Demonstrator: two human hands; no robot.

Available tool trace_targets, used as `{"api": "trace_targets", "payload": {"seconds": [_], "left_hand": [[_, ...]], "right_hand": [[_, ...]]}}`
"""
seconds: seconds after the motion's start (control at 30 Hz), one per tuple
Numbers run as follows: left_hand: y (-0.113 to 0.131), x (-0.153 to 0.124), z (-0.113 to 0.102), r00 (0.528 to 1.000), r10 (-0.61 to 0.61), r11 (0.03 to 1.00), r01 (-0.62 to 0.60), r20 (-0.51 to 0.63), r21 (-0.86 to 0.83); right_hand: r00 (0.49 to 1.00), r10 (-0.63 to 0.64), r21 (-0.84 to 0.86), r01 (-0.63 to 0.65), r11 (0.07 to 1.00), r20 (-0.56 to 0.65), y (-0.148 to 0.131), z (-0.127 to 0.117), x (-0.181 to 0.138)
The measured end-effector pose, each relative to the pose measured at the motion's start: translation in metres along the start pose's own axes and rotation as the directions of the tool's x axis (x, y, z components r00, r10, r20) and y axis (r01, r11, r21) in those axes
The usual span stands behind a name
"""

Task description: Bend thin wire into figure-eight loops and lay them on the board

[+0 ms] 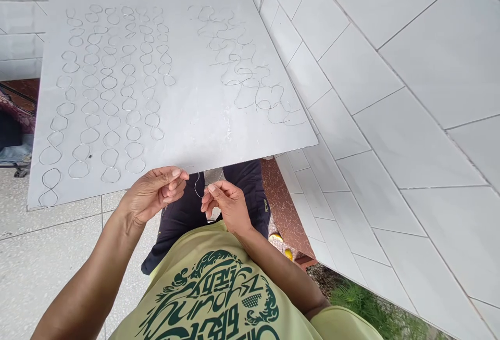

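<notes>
My left hand (166,189) is closed in a pinch at the front edge of the white board, with its fingertips on one end of a thin wire (196,186). Opposite it, my right hand (226,202) pinches the same wire between thumb and forefinger. Between the two hands the wire curves down in front of my dark trousers (250,189). On the board's left side lie columns of wires bent into figure-eight shapes (111,165). Looser, wavy wire pieces (244,82) overlap on its right side.
The white board (195,121) lies in front of me, its right edge along a white tiled wall (363,95). A pale speckled floor (58,256) shows at left. Dark and reddish cloth (15,126) sits beyond the board's left edge. Green plants (367,303) grow at lower right.
</notes>
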State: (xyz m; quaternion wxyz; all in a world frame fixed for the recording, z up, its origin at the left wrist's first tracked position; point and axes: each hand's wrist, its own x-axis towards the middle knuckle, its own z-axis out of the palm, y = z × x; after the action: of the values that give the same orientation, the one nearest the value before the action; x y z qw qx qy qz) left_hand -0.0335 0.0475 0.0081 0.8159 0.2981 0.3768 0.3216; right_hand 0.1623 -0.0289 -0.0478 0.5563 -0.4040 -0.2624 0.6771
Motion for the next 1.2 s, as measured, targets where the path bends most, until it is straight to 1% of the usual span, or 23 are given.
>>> {"api": "trace_targets", "payload": {"seconds": [0.1, 0.2, 0.3, 0.37, 0.47, 0.53, 0.63, 0.7, 0.77, 0.87, 0.97, 1.07, 1.2], "left_hand": [[0.010, 0.003, 0.001, 0.999, -0.022, 0.992, 0.028, -0.044, 0.124], [0.012, 0.006, 0.005, 0.992, 0.026, 0.970, 0.004, -0.123, 0.243], [0.007, 0.008, 0.010, 0.981, 0.087, 0.950, -0.029, -0.172, 0.311], [0.001, 0.007, 0.013, 0.976, 0.116, 0.944, -0.051, -0.183, 0.327], [-0.006, 0.006, 0.017, 0.976, 0.142, 0.936, -0.077, -0.167, 0.344], [-0.010, 0.007, 0.019, 0.972, 0.171, 0.922, -0.101, -0.160, 0.374], [-0.011, 0.012, 0.020, 0.949, 0.258, 0.889, -0.160, -0.180, 0.428], [-0.010, 0.016, 0.019, 0.942, 0.282, 0.882, -0.181, -0.180, 0.435], [-0.007, 0.019, 0.019, 0.955, 0.253, 0.902, -0.175, -0.156, 0.394], [-0.005, 0.023, 0.020, 0.978, 0.174, 0.948, -0.135, -0.116, 0.289], [-0.003, 0.025, 0.021, 0.985, 0.132, 0.968, -0.105, -0.108, 0.226], [-0.001, 0.026, 0.021, 0.986, 0.127, 0.966, -0.098, -0.110, 0.239], [0.002, 0.024, 0.019, 0.985, 0.132, 0.942, -0.088, -0.115, 0.324]], "right_hand": [[1.000, 0.000, 0.006, 0.001, 1.000, -0.023, -0.001, 0.000, 0.001], [0.999, 0.001, 0.040, 0.001, 0.999, -0.043, -0.002, 0.000, 0.002], [0.998, -0.001, 0.069, 0.005, 0.998, -0.067, -0.002, 0.000, 0.004], [0.996, 0.001, 0.076, 0.006, 0.997, -0.091, -0.002, 0.000, 0.005], [0.994, 0.007, 0.071, 0.001, 0.997, -0.112, -0.002, 0.001, 0.006], [0.994, 0.017, 0.060, -0.010, 0.998, -0.106, -0.002, 0.002, 0.006], [0.996, 0.032, 0.041, -0.028, 0.999, -0.088, -0.003, 0.003, 0.004], [0.997, 0.038, 0.032, -0.036, 0.999, -0.072, -0.003, 0.003, 0.003], [0.998, 0.039, 0.026, -0.037, 0.999, -0.052, -0.004, 0.003, 0.001], [0.999, 0.032, 0.024, -0.032, 0.999, -0.027, -0.006, 0.002, 0.000], [0.999, 0.032, 0.020, -0.032, 0.999, -0.009, -0.006, 0.001, -0.001], [0.999, 0.039, 0.010, -0.039, 0.999, -0.006, -0.005, 0.002, -0.002], [0.999, 0.050, 0.003, -0.050, 0.999, -0.014, -0.005, 0.002, -0.003]]}}
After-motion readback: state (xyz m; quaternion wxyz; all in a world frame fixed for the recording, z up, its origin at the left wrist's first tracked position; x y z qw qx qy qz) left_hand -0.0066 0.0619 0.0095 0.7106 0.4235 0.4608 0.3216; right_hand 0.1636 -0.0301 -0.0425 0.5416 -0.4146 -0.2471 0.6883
